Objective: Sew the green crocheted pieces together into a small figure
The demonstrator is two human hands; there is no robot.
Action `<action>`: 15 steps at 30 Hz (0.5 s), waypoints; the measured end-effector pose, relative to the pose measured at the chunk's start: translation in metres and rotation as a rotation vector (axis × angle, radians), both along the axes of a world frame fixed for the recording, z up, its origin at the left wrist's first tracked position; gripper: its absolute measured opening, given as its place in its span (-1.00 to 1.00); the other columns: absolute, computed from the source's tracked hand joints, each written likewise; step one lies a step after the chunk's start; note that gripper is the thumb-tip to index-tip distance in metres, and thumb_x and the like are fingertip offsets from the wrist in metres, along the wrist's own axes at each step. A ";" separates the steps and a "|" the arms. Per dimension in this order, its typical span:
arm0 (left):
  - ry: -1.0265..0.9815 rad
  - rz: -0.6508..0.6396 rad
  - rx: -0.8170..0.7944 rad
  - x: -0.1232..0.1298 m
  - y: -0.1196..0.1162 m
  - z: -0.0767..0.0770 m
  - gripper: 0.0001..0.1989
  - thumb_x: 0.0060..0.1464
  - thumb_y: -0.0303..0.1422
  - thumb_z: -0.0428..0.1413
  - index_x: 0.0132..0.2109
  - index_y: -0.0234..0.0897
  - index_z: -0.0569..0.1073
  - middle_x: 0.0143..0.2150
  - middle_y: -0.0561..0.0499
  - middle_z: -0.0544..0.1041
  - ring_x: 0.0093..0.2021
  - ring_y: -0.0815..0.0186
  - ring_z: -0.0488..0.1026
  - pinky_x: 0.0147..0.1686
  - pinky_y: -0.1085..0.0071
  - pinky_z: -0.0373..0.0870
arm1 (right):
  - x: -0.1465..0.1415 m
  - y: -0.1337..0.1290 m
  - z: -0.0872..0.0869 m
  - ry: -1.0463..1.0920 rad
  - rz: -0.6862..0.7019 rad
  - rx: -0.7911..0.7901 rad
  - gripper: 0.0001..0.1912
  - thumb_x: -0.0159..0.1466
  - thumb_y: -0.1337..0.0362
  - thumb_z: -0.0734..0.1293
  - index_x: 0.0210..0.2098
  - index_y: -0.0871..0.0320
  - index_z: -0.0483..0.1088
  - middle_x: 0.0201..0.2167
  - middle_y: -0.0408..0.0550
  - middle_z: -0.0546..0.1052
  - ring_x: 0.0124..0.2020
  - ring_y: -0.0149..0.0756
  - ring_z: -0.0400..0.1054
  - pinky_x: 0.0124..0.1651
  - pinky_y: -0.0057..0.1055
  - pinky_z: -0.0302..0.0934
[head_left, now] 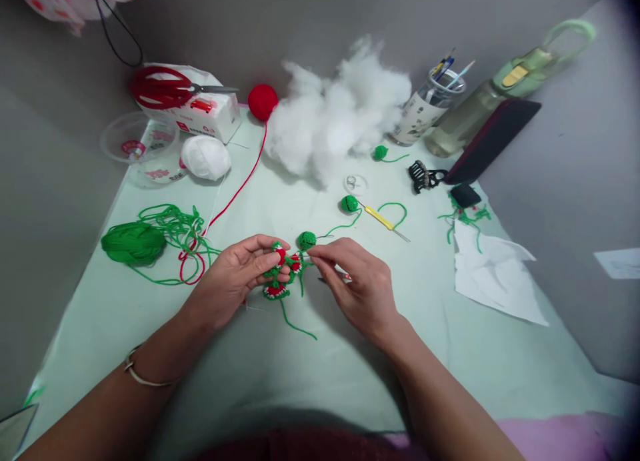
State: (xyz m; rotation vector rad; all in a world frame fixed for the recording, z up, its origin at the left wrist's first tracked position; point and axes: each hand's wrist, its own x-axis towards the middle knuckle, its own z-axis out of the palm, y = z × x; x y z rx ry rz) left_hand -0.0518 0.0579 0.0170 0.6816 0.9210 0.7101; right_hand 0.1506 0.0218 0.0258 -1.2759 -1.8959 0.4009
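My left hand (pixel 239 274) is closed around a small crocheted piece (pixel 276 291) in red, green and white, pinching it between thumb and fingers. A loose green yarn tail (pixel 295 326) hangs from it toward the table's front. My right hand (pixel 357 277) meets the piece from the right, thumb and forefinger pressed together. Something thin runs from that pinch to the crochet, too fine to name. Just beyond the fingertips rests a green crocheted ball (pixel 307 240). Another green ball (pixel 349 204) lies farther back, near a yellow-handled crochet hook (pixel 379 217).
White stuffing (pixel 335 114) is heaped at the back. Red yarn (pixel 263 103), white yarn (pixel 206 157) and green yarn (pixel 133 243) lie leftward. Red-handled scissors (pixel 165 87) rest on a box (pixel 227 117). At right stand a pen cup (pixel 420 114), bottle (pixel 467 117) and phone (pixel 493 144).
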 end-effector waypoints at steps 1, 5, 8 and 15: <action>-0.006 0.004 -0.001 0.000 0.000 0.000 -0.77 0.02 -0.27 0.36 -0.20 -0.25 0.55 -0.33 0.09 0.63 -0.37 0.43 0.59 -0.29 0.56 0.52 | 0.000 0.000 0.000 -0.012 -0.001 0.009 -0.84 0.39 0.41 0.28 -0.19 0.16 0.52 -0.34 -0.01 0.56 -0.32 -0.32 0.44 -0.26 -0.36 0.37; -0.021 0.031 0.015 0.001 0.000 -0.002 -0.77 0.01 -0.31 0.37 -0.21 -0.25 0.53 -0.36 0.11 0.62 -0.35 0.43 0.60 -0.30 0.60 0.51 | 0.000 0.000 0.000 -0.044 -0.034 0.047 -0.84 0.36 0.43 0.29 -0.20 0.15 0.53 -0.34 0.00 0.51 -0.30 -0.30 0.39 -0.30 -0.37 0.33; -0.027 0.062 0.039 0.001 0.000 -0.003 -0.74 -0.02 -0.33 0.39 -0.22 -0.24 0.49 -0.38 0.12 0.62 -0.35 0.43 0.61 -0.29 0.59 0.50 | -0.002 -0.001 0.000 -0.042 -0.008 0.018 -0.83 0.35 0.44 0.29 -0.20 0.17 0.53 -0.40 -0.03 0.45 -0.32 -0.31 0.35 -0.32 -0.37 0.28; -0.031 0.080 0.079 0.001 0.001 -0.004 -0.75 0.00 -0.35 0.37 -0.23 -0.25 0.47 -0.36 0.09 0.62 -0.33 0.43 0.58 -0.28 0.59 0.47 | -0.011 -0.004 0.001 0.268 -0.002 -0.344 -0.86 0.30 0.43 0.33 -0.28 0.14 0.55 -0.44 -0.13 0.40 -0.38 -0.38 0.29 -0.32 -0.41 0.17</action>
